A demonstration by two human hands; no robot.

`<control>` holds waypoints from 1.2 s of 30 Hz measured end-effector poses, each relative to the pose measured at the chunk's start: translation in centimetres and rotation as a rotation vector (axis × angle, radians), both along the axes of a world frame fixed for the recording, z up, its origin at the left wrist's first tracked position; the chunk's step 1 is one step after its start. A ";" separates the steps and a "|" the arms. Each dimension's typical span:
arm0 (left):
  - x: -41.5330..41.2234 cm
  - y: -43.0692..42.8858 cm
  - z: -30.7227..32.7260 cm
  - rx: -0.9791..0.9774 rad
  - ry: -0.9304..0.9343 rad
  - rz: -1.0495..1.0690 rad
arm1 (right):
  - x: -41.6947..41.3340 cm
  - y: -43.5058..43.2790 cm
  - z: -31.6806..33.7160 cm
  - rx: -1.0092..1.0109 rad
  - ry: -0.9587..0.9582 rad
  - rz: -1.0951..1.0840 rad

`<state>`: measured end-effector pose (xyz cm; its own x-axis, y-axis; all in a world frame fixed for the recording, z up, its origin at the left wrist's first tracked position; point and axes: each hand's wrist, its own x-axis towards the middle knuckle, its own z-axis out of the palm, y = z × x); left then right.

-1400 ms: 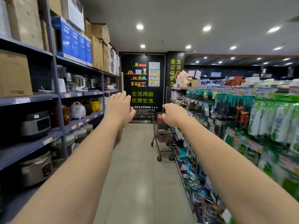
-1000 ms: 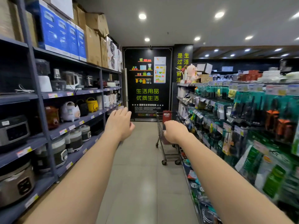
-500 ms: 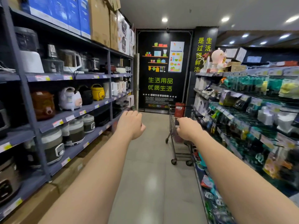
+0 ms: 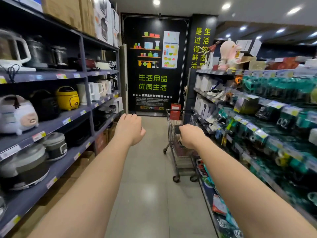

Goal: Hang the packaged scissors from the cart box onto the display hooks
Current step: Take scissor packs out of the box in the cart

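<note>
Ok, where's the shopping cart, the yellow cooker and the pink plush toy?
shopping cart (image 4: 171, 129): head view, wire side of its basket.
yellow cooker (image 4: 67, 98): head view, its front.
pink plush toy (image 4: 229, 52): head view, its body.

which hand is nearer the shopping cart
Right. The right hand is held out in line with the shopping cart basket; the left hand is over the aisle floor, off to the cart's left.
</note>
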<state>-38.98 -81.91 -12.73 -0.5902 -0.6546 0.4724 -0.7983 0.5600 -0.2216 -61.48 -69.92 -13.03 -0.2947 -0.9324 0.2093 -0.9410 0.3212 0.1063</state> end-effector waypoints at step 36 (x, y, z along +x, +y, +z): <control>-51.8 -73.7 -21.7 0.433 -0.301 -0.275 | -46.7 -70.0 -24.0 0.348 -0.450 -0.390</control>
<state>-90.75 -155.60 -34.47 -0.8321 -0.5543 -0.0177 -0.5485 0.8273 -0.1208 -108.21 -139.96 -37.06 -0.6099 -0.7316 -0.3046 -0.7406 0.6630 -0.1095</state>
